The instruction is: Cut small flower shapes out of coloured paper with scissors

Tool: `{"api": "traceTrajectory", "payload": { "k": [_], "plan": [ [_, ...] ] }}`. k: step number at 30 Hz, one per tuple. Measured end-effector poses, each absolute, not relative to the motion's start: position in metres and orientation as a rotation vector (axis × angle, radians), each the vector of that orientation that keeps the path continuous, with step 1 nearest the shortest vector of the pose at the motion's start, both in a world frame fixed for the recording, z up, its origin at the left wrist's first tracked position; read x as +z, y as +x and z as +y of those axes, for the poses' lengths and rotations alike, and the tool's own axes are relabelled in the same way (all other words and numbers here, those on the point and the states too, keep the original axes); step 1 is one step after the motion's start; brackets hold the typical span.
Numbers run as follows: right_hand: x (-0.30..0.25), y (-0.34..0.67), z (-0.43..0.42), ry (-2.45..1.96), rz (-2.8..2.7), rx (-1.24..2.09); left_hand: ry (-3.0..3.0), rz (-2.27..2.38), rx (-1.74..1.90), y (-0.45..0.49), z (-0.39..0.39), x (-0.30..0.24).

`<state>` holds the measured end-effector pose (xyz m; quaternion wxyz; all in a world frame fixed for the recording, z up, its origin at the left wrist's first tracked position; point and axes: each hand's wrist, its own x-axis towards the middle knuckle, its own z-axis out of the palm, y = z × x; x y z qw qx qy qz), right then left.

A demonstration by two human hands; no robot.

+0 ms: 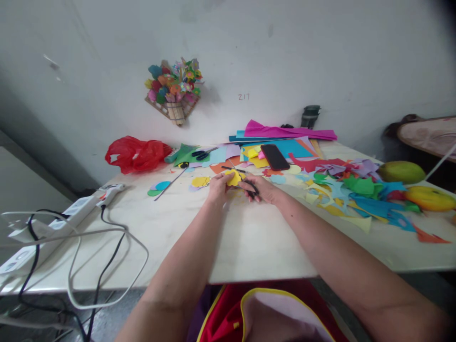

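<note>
My left hand (pixel 218 186) pinches a small yellow paper piece (pixel 234 177) above the white table (pixel 249 237). My right hand (pixel 261 189) grips black-handled scissors (pixel 249 186), their blades pointing up toward the yellow piece. Both hands meet near the table's middle. A yellow cut-out shape (pixel 201 181) lies just left of my left hand, beside a thin stick (pixel 171 184) and round blue and green paper discs (pixel 158 188).
A black phone (pixel 275 157) rests on stacked coloured sheets (pixel 285 137). Paper scraps (pixel 356 190) cover the right side, with two mangoes (pixel 416 183). A red plastic bag (pixel 135 154), another pair of scissors (pixel 203 153) and a power strip (pixel 53 223) with cables lie left. A paper flower basket (pixel 174 88) hangs on the wall.
</note>
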<state>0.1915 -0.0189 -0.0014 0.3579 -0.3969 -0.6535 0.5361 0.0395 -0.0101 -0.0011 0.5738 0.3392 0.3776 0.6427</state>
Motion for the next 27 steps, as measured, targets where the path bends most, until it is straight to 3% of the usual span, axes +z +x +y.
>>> {"api": "traceTrajectory", "payload": {
  "k": [27],
  "plan": [
    [0.002,0.180,-0.024,-1.099,-1.613,1.336,0.801,0.873,1.563,0.044,-0.005,-0.009]
  ]
}}
